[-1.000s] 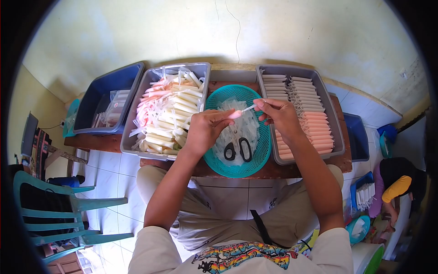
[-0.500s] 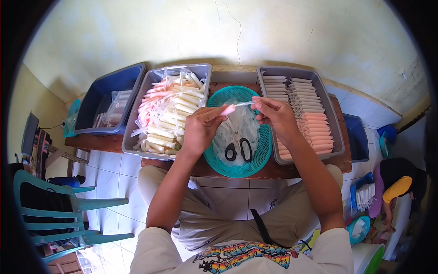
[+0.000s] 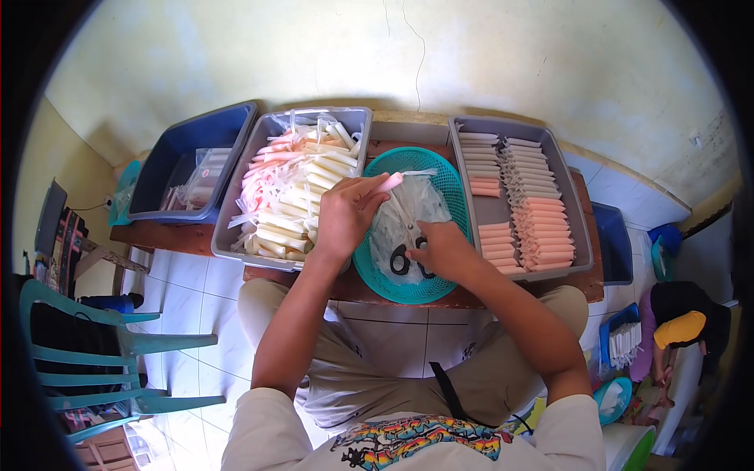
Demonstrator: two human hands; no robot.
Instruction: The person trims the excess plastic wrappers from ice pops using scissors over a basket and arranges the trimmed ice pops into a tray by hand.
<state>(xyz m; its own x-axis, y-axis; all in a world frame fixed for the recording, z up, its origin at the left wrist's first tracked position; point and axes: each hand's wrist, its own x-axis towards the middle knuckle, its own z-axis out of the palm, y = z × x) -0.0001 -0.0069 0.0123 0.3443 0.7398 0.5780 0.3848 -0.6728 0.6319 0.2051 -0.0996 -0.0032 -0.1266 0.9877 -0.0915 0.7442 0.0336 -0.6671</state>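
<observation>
My left hand (image 3: 344, 216) is closed around a pink ice pop tube (image 3: 386, 184), whose clear plastic tail (image 3: 420, 172) sticks out to the right. Below it, my right hand (image 3: 446, 250) has its fingers on the black handles of the scissors (image 3: 400, 260); part of one handle is hidden under the fingers. The scissors lie on clear plastic scraps (image 3: 431, 202) in a green mesh basket (image 3: 372, 284). To the left, a grey tub (image 3: 225, 238) holds white and pink tubes with loose tails. On the right, another grey tub (image 3: 582, 235) holds neat rows of trimmed tubes.
A dark blue tub (image 3: 147, 184) with plastic packs stands at the bench's left end. Beyond the right end is another blue tub (image 3: 615, 243). A green plastic chair (image 3: 82, 365) is at lower left. Another person (image 3: 679, 318) bends over at the far right.
My right hand has let go of the tube's plastic tail and come down to the scissors. My left hand still holds the pink tube in nearly the same place.
</observation>
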